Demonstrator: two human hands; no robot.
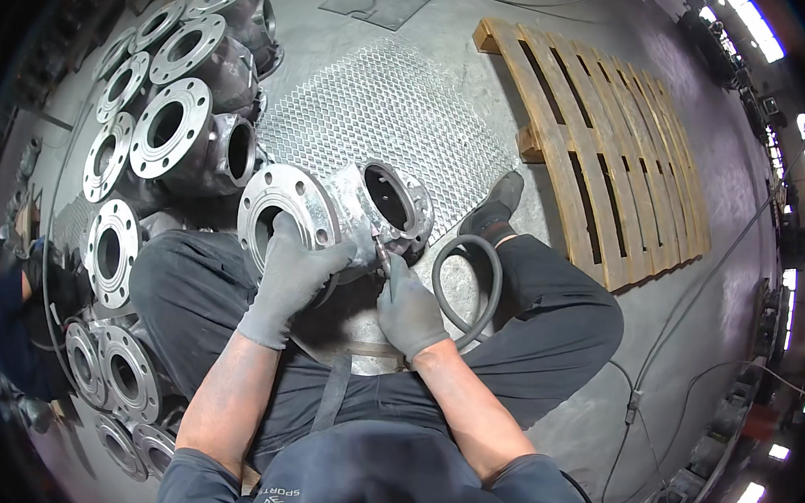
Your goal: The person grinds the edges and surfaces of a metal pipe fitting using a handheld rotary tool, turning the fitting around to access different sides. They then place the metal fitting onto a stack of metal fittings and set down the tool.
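Note:
A grey metal valve body (350, 202) with a round bolt-hole flange (252, 196) rests between my bent legs. My left hand (293, 271), in a grey glove, is closed on the flange, with its fingers at the bore and the rim. My gloved right hand (411, 315) is closed round a slim rod-like tool (383, 253). The tool's tip meets the casting just below its open side port (387, 198). Most of the tool is hidden in my fist, so its exact kind does not show. A thick dark hose (495, 285) loops beside my right wrist.
Several similar flanged castings (172, 127) stand stacked along the left. Ahead lies an expanded-metal mesh sheet (375, 102), and a wooden pallet (603, 144) is at the right. Cables (633, 404) trail over the floor on the right. Another person (12, 311) works at the far left.

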